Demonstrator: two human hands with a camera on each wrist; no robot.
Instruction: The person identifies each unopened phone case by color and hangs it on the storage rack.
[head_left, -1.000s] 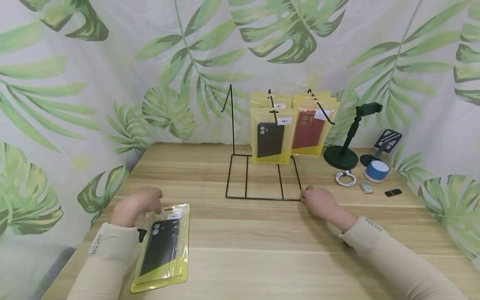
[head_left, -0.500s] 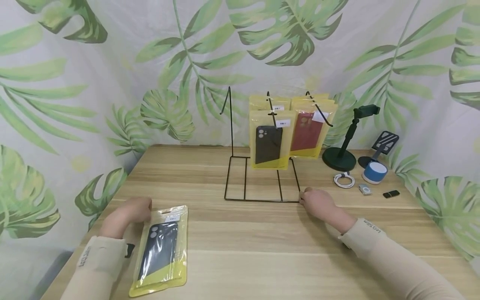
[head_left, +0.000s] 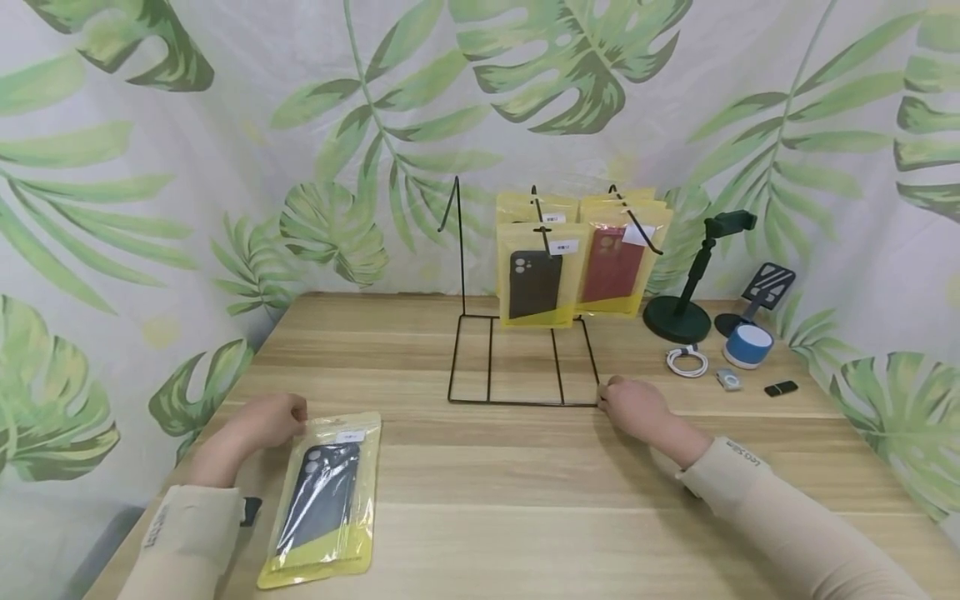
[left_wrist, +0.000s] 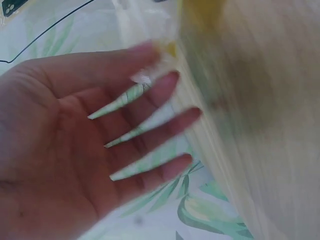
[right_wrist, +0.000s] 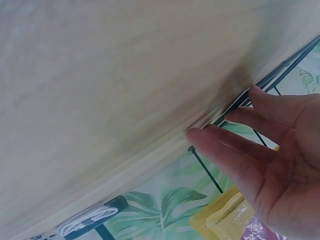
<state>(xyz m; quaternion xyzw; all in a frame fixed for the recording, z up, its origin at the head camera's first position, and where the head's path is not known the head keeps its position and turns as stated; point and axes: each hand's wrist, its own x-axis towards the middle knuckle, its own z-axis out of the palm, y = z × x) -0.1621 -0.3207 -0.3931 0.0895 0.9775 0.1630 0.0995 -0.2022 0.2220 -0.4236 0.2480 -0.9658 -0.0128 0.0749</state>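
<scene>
A yellow-edged clear pouch with a dark phone case (head_left: 318, 492) lies on the table at the left, perhaps with another under it. My left hand (head_left: 258, 429) is at its top left corner. In the left wrist view, clear plastic shows between the thumb and index finger of that hand (left_wrist: 100, 125), the other fingers spread. My right hand (head_left: 637, 406) pinches the front right corner of a black wire display rack (head_left: 525, 403). From the rack's middle hook hang pouches with a black phone case (head_left: 534, 283); from its right hook, pouches with a red one (head_left: 613, 265).
The rack's left hook (head_left: 450, 204) carries nothing. Right of the rack stand a green phone stand (head_left: 678, 317), a smaller black stand (head_left: 767, 287) and a blue-and-white cylinder (head_left: 748, 346). Near them lie a coiled white cable (head_left: 687, 362), a small silver device (head_left: 728, 379) and a black stick (head_left: 782, 388).
My left hand has moved left and down to the pouch's top left corner. The pouch's top has shifted slightly right. The front hanging pouch has swung. My right hand stays at the rack's corner.
</scene>
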